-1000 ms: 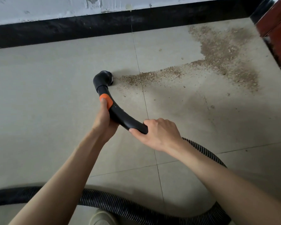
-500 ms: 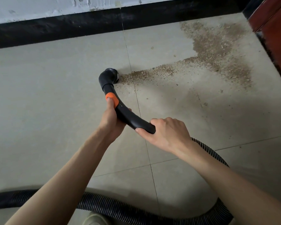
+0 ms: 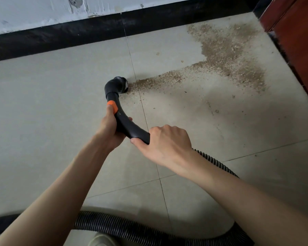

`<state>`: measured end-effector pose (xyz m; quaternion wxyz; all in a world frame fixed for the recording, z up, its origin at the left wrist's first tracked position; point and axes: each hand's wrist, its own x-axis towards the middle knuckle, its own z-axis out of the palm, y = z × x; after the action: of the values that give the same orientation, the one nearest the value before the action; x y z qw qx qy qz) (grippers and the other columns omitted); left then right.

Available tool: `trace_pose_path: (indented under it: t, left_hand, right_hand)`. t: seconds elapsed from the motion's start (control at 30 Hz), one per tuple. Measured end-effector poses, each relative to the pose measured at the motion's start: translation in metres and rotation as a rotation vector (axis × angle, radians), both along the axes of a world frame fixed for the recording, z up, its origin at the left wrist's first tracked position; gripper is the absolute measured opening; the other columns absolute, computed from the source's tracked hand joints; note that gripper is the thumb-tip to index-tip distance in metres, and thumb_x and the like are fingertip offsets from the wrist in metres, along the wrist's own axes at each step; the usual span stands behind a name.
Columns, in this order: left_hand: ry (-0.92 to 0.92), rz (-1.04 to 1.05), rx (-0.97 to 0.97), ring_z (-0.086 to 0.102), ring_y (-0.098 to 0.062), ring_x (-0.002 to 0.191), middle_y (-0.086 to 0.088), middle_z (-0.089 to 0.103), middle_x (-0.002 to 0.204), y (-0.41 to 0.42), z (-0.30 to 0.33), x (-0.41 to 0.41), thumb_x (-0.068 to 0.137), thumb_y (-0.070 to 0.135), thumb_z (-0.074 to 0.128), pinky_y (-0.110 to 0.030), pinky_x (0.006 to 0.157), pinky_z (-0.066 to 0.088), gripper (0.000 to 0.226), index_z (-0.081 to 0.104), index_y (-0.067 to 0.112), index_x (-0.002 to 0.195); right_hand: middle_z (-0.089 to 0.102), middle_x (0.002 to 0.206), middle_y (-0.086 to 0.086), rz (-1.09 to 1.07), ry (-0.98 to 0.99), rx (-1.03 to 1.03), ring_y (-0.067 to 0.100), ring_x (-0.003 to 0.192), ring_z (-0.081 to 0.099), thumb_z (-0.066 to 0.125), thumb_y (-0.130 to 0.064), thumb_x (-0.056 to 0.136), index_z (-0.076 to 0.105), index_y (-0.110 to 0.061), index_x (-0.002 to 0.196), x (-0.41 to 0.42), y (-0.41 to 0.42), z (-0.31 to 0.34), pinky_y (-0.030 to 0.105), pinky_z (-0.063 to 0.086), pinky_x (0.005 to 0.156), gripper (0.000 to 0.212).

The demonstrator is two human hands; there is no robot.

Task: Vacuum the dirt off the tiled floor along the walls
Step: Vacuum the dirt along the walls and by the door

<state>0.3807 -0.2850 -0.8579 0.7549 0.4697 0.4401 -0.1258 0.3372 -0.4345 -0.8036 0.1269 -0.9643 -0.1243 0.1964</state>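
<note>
On the tiled floor, the dirt is trailing leftward from the corner by the red-brown cabinet to the brush nozzle, whose mouth is touching the trail's thin end. Its long axis is running right and away from the nozzle. The left hand, nearer the nozzle, is curling around the curved black wand; the right hand is gripping its rear end, where the ribbed hose begins.

Both forearms are bare to the frame edge, with no sleeves in view. The left hand and right hand carry no gloves. A light-coloured shoe toe shows at the bottom edge.
</note>
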Motion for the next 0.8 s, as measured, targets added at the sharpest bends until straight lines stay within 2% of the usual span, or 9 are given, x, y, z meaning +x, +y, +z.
trace_pose_path:
  t: [0.17, 0.33, 0.47, 0.63, 0.8]
  left_hand:
    - [0.041, -0.073, -0.026, 0.054, -0.014, 0.070, -0.004, 0.053, 0.081, -0.003, 0.010, 0.006, 0.092, 0.051, 0.047, -0.029, 0.059, 0.045, 0.047, 0.047, 0.011, 0.119]
    - [0.060, -0.092, -0.015, 0.053, -0.016, 0.071, -0.005, 0.050, 0.082, -0.014, 0.019, 0.014, 0.093, 0.046, 0.045, -0.031, 0.059, 0.045, 0.041, 0.045, 0.009, 0.111]
    - [0.078, -0.075, -0.019, 0.054, -0.017, 0.068, -0.006, 0.052, 0.077, -0.028, 0.024, 0.021, 0.094, 0.048, 0.044, -0.030, 0.056, 0.044, 0.041, 0.048, 0.008, 0.091]
    - [0.089, -0.114, 0.009, 0.055, -0.021, 0.072, -0.007, 0.054, 0.083, -0.051, 0.030, 0.034, 0.093, 0.047, 0.043, -0.032, 0.055, 0.044, 0.046, 0.045, 0.006, 0.113]
    - [0.080, -0.125, 0.072, 0.055, -0.022, 0.076, -0.010, 0.055, 0.089, -0.072, 0.027, 0.039, 0.094, 0.048, 0.041, -0.033, 0.055, 0.043, 0.046, 0.043, 0.006, 0.113]
  right_hand:
    - [0.034, 0.060, -0.002, 0.000, 0.014, -0.007, 0.016, 0.051, 0.028, 0.038, -0.068, 0.092, 0.029, -0.021, 0.062, 0.004, -0.001, 0.012, 0.029, 0.016, 0.048, 0.057]
    - [0.043, 0.060, -0.002, 0.011, 0.081, 0.002, 0.014, 0.051, 0.037, 0.036, -0.068, 0.093, 0.037, -0.019, 0.063, 0.015, -0.012, 0.019, 0.029, 0.021, 0.047, 0.058]
    - [0.045, 0.061, -0.002, 0.038, 0.091, -0.008, 0.014, 0.052, 0.039, 0.035, -0.069, 0.092, 0.039, -0.019, 0.063, 0.024, -0.024, 0.023, 0.029, 0.022, 0.047, 0.058]
    - [0.052, 0.067, -0.003, -0.027, 0.154, 0.021, 0.013, 0.058, 0.046, 0.033, -0.074, 0.090, 0.048, -0.020, 0.069, 0.035, -0.045, 0.019, 0.029, 0.027, 0.049, 0.059]
    - [0.060, 0.071, -0.002, -0.050, 0.179, 0.061, 0.018, 0.065, 0.056, 0.033, -0.075, 0.088, 0.051, -0.019, 0.072, 0.037, -0.065, 0.008, 0.030, 0.034, 0.053, 0.062]
